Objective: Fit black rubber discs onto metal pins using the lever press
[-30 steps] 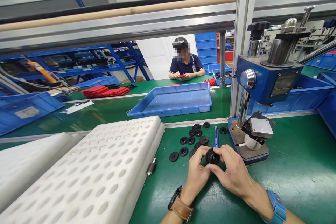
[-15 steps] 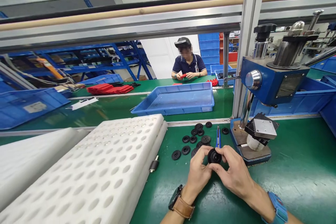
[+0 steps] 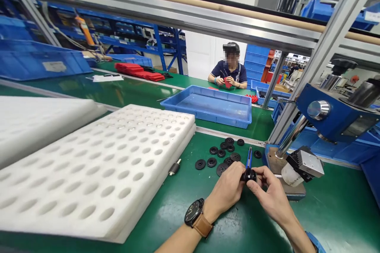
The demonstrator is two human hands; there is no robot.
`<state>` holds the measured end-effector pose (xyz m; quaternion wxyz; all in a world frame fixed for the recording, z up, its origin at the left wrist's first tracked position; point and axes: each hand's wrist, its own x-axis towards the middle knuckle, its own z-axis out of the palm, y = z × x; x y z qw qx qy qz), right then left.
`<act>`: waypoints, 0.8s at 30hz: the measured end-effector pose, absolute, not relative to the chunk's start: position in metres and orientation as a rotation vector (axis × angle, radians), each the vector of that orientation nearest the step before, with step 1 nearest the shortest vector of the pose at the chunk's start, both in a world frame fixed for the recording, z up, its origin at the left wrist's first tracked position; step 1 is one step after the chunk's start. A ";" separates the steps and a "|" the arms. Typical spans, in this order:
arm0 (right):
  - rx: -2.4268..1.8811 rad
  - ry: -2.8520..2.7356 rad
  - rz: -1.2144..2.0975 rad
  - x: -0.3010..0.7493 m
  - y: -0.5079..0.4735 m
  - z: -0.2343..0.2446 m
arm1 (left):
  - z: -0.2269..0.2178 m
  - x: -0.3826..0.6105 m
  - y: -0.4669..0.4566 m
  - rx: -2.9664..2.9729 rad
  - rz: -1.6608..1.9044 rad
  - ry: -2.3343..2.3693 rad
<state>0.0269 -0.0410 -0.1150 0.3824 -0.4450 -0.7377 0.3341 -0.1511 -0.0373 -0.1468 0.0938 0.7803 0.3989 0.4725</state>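
1. A small black round plastic part [image 3: 248,174] is pinched between the fingertips of the left hand [image 3: 228,187] and the right hand [image 3: 270,197]. Both are closed on it just above the green bench mat [image 3: 326,213].
2. Loose black plastic discs [image 3: 221,158] are scattered on the mat just beyond the hands, beside a blue-handled tool [image 3: 249,156].
3. A blue hand press [image 3: 323,112] is seen near the right hand.
4. A white foam tray with round holes [image 3: 103,158] is laid to the left, with a small black cylinder with a metal pin [image 3: 174,167] just beside its edge.
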 end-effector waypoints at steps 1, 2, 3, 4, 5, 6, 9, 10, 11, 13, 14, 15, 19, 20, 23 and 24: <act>-1.137 -1.879 0.895 0.028 -0.040 -0.116 | -0.147 -0.151 -0.037 2.351 1.378 1.220; -1.139 -1.878 0.932 0.028 -0.039 -0.116 | -0.148 -0.150 -0.037 2.381 1.346 1.255; -1.142 -1.879 0.962 0.028 -0.039 -0.117 | -0.149 -0.150 -0.037 2.402 1.306 1.286; -1.146 -1.881 0.983 0.027 -0.039 -0.117 | -0.149 -0.150 -0.038 2.413 1.260 1.312; -1.147 -1.882 0.997 0.027 -0.039 -0.118 | -0.150 -0.150 -0.038 2.414 1.211 1.336; -1.145 -1.879 1.009 0.026 -0.039 -0.118 | -0.150 -0.150 -0.039 2.410 1.164 1.358; -1.124 -1.857 1.041 0.025 -0.038 -0.120 | -0.151 -0.149 -0.041 2.394 1.086 1.395; -1.114 -1.851 1.045 0.025 -0.038 -0.121 | -0.152 -0.149 -0.042 2.388 1.082 1.392; -1.107 -1.849 1.041 0.024 -0.038 -0.122 | -0.152 -0.148 -0.042 2.383 1.085 1.383; -1.109 -1.868 1.003 0.023 -0.040 -0.125 | -0.154 -0.147 -0.042 2.367 1.107 1.355; -1.121 -1.890 0.958 0.022 -0.041 -0.126 | -0.155 -0.146 -0.042 2.356 1.123 1.339; -1.137 -1.916 0.895 0.021 -0.042 -0.126 | -0.156 -0.146 -0.042 2.341 1.140 1.318; -1.161 -2.012 0.582 0.016 -0.052 -0.121 | -0.162 -0.146 -0.042 2.292 1.195 1.251; -1.151 -2.029 0.527 0.016 -0.055 -0.118 | -0.163 -0.146 -0.042 2.293 1.200 1.244; -1.146 -2.065 0.409 0.015 -0.061 -0.110 | -0.167 -0.146 -0.042 2.288 1.168 1.243; -1.157 -2.074 0.383 0.015 -0.062 -0.108 | -0.167 -0.146 -0.042 2.278 1.147 1.245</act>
